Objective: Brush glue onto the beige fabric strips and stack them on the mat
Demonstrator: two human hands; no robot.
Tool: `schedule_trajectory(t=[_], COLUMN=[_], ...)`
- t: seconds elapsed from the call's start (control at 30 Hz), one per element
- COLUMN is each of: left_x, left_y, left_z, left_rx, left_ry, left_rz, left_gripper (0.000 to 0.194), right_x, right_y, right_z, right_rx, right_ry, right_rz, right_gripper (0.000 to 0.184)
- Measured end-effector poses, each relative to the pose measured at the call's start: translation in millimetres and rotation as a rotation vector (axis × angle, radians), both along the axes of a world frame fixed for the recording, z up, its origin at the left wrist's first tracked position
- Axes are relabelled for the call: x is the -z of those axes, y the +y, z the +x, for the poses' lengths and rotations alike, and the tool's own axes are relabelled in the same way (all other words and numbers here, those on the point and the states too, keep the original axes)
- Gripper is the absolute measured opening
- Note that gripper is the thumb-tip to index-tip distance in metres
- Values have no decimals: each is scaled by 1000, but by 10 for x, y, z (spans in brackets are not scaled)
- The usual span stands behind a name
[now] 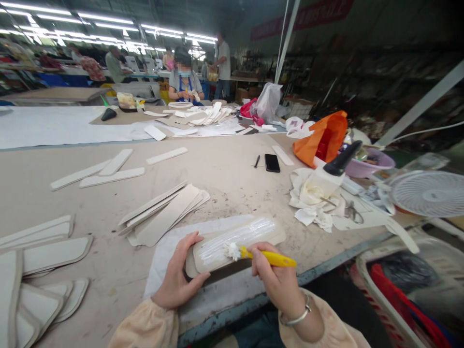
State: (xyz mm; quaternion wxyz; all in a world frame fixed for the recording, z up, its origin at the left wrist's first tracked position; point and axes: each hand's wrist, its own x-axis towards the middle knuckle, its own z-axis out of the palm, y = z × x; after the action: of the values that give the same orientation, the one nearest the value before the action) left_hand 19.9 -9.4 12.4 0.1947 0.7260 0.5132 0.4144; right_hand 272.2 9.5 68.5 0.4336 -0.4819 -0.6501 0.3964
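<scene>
A yellow-handled brush [275,258] is gripped in my right hand [273,270]. Its white, clotted bristles rest on a long pale panel [239,239] with rounded ends, which carries glossy wet streaks along its length. My left hand [184,270] curls around the panel's left end, thumb on the near side and fingers on the far side. Beneath the panel lies a white sheet [163,253] on the table. Just beyond it is a loose stack of pale strips [166,215].
More panels [47,251] are piled at the left, with several strips [116,162] farther back. A phone [272,163], an orange bag [321,140], a white jug with a black handle [324,181] and a fan [431,193] stand right. Across the table a person [184,79] sits working.
</scene>
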Motion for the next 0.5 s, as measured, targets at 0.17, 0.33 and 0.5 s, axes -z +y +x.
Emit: schedule_trajectory(t=[0.17, 0.33, 0.5], left_x=[-9, 26, 57], left_y=[-4, -8, -12], left_z=[5, -3, -18], left_rx=[-1, -2, -20], left_ry=[-2, -10, 5], left_rz=[2, -12, -11], left_gripper=[65, 66, 66], right_x=[-36, -33, -7], right_y=[236, 342, 324], right_z=[437, 740, 696], right_rx=[240, 413, 390], right_ry=[-143, -282, -256], right_rz=[47, 134, 295], right_gripper=[30, 32, 20])
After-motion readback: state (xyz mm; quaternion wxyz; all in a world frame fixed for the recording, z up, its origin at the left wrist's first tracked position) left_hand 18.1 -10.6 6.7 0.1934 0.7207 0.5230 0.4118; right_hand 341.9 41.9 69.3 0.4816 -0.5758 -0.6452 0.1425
